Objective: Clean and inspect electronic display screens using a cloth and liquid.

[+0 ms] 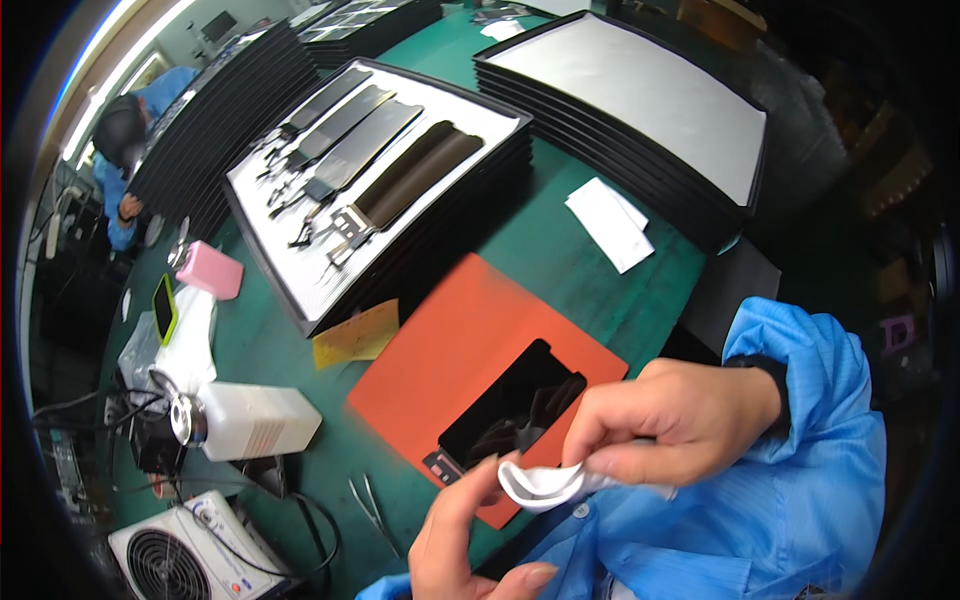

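Observation:
My right hand (675, 420) pinches a folded white wiping cloth (540, 487) between thumb and fingers. The cloth curls into a loop at its left end. My left hand (455, 535) is open around that end, its index fingertip against the cloth and its thumb held apart below; the other fingers are partly hidden. Just beyond both hands, a black phone display panel (510, 405) lies flat on an orange mat (430, 345), its glossy face catching reflections. A small flex cable end (441, 466) shows at the panel's near left corner.
A tray (470, 140) of display panels tops a stack; more black trays (620, 90) stand right of it. White wipes (610, 225), tweezers (370, 512), a white bottle (262, 420), a pink bottle (212, 270) and a fan unit (195, 555) surround the mat. A co-worker (125, 150) sits far left.

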`<state>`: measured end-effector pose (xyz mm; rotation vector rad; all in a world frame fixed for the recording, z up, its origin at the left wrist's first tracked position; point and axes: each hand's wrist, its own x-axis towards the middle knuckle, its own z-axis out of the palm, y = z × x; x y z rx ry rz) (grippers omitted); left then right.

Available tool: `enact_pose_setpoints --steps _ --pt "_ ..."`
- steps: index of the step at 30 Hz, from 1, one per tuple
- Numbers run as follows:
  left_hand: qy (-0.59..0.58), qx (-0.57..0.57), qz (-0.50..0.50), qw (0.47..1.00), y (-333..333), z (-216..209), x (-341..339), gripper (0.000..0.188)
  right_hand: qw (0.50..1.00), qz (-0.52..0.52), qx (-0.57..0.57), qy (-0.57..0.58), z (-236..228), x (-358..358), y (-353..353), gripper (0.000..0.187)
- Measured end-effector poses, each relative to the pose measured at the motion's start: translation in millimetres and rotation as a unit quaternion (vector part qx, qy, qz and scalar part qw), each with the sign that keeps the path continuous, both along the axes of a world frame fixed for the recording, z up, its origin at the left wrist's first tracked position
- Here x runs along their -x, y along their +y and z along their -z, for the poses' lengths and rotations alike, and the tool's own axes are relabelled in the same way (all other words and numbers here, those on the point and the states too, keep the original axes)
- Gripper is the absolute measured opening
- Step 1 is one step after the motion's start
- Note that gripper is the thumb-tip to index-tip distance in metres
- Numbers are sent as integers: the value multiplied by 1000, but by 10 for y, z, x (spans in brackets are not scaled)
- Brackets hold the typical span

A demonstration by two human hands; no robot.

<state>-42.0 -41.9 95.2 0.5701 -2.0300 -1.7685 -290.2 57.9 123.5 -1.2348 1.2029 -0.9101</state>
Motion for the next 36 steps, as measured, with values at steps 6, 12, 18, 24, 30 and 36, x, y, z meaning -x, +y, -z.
enact_pose_setpoints --steps 6,12,18,24,30,36 --pt "4 -131 4 991 84 211 31 47 997 -55 20 -52 228 -108 24 24" --pt "3 -111 -39 993 128 204 64 20 997 -54 -44 -40 280 82 147 31" --pt "26 -186 -12 982 226 308 108 33 995 87 11 -56 362 292 168 19" --pt "-25 -114 49 992 180 299 64 43 950 299 70 -63 365 773 -235 42" --pt "-42 -22 44 998 165 226 110 37 845 342 68 404 581 1173 -206 33" --pt "-15 48 69 996 97 206 113 37 795 286 85 528 848 1318 -190 20"
